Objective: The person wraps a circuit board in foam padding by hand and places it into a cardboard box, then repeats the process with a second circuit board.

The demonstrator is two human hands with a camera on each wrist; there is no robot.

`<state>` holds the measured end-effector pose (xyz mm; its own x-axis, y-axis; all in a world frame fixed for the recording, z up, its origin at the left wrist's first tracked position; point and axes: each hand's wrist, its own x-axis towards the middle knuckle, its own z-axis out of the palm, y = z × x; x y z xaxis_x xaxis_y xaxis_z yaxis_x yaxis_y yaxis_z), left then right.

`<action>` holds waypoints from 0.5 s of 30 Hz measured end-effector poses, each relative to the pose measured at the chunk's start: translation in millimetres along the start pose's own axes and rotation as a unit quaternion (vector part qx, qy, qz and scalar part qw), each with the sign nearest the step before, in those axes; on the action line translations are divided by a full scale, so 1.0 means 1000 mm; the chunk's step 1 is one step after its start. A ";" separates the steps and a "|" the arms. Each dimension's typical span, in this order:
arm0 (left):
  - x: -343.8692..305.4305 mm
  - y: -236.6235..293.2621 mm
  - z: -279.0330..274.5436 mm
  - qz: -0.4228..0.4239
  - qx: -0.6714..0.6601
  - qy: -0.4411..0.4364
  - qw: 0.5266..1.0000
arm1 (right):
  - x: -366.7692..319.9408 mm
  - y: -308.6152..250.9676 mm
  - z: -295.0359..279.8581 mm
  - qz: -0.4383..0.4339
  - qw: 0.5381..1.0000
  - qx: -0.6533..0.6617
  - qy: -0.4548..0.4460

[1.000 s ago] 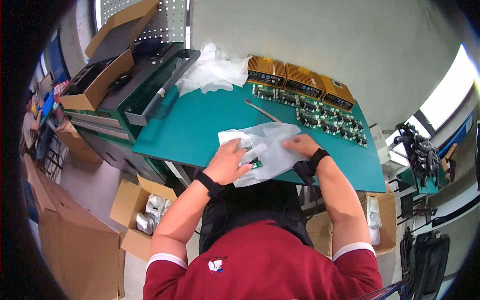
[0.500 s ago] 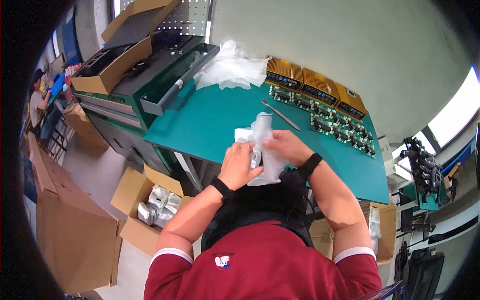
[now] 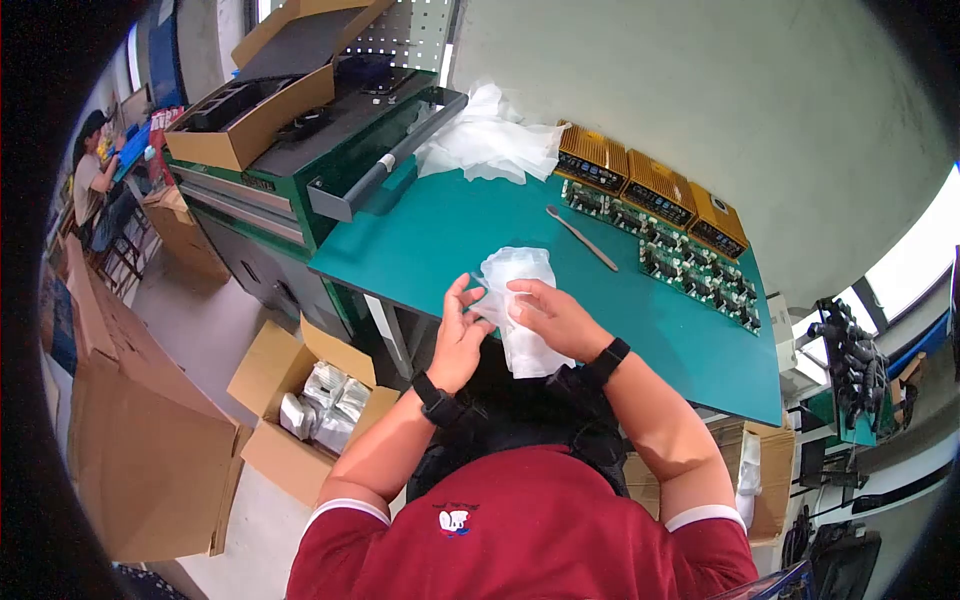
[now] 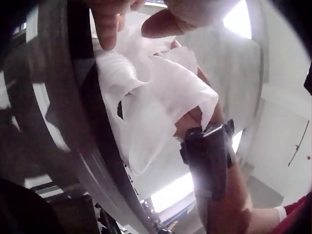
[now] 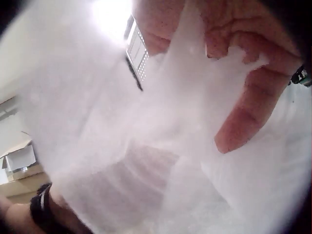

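Note:
A white translucent sheet [image 3: 528,345], folded into a narrow bundle, lies at the table's front edge between the hands. The left hand [image 3: 460,340] is at its left side, with fingers spread and slightly bent against a loose, crumpled part. In the left wrist view, the left finger and thumb stand apart above the sheet [image 4: 151,102]. On the right side, the right hand [image 3: 560,320] holds the sheet between thumb and fingers; the right wrist view shows folds of the sheet [image 5: 122,122] caught at that hand [image 5: 248,92]. Whatever lies inside the bundle is hidden.
On the green table [image 3: 420,245] lie a brush [image 3: 583,239], several green circuit boards [image 3: 690,275] and gold finned boxes [image 3: 660,188]. White sheets [image 3: 490,140] are heaped at the back. A drawer cabinet [image 3: 250,205] adjoins at left; an open carton [image 3: 285,455] stands below.
The wide sheet has been folded leftward into a narrow bundle, covering the green board seen under it. The left hand has lifted from its flat pose to the bundle's left side. The head view has shifted.

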<state>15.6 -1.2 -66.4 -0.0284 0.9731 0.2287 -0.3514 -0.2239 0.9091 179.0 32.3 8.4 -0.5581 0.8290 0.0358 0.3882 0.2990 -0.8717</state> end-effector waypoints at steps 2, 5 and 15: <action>-0.002 0.011 0.002 -0.034 0.015 0.028 0.999 | -0.007 -0.009 0.004 -0.016 1.000 -0.004 0.002; 0.008 0.022 0.007 -0.101 -0.033 0.052 0.993 | -0.011 -0.013 0.005 -0.009 1.000 0.006 -0.026; 0.047 0.004 -0.011 -0.002 0.311 -0.049 0.949 | -0.025 -0.014 0.015 0.101 0.929 0.357 0.012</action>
<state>2.7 44.6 -55.6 0.0704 0.9711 0.2280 0.2692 -0.2386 0.9331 176.1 0.6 11.9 -0.5065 0.8472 -0.1606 -0.1058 -0.2459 -0.9635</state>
